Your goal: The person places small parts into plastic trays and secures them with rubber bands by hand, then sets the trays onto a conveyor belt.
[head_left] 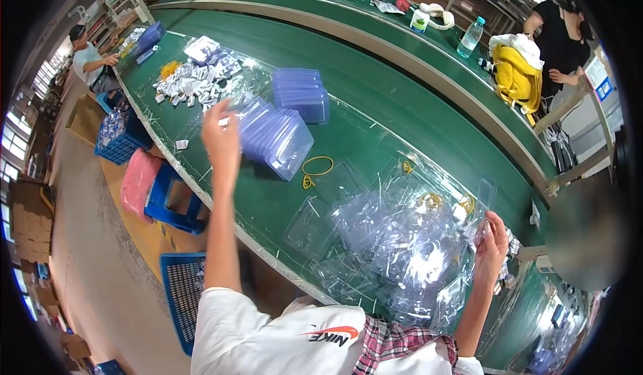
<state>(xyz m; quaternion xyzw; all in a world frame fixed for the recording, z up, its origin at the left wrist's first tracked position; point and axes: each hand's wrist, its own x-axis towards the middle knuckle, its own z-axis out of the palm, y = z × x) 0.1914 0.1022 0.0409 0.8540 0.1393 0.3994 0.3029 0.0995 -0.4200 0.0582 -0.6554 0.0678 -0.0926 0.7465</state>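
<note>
Over the near edge of the green table, my left hand (220, 137) is raised with its fingers pinched around a small white piece (224, 121), partly hidden and slightly blurred. Just beyond it lies a heap of small white packets (201, 77). To its right stand a leaning row of clear bluish plastic cases (278, 137) and a second stack of cases (301, 95). My right hand (492, 241) grips a clear plastic case (487, 194) upright at the right side of a loose pile of transparent plastic pieces (402, 241).
Yellow rubber bands (317, 167) lie on the green table (254, 207). Blue crates (177, 294) and a blue stool (177, 197) stand on the floor at left. One person (90, 60) works at the far left; another (566, 46) stands behind a yellow bag (516, 77).
</note>
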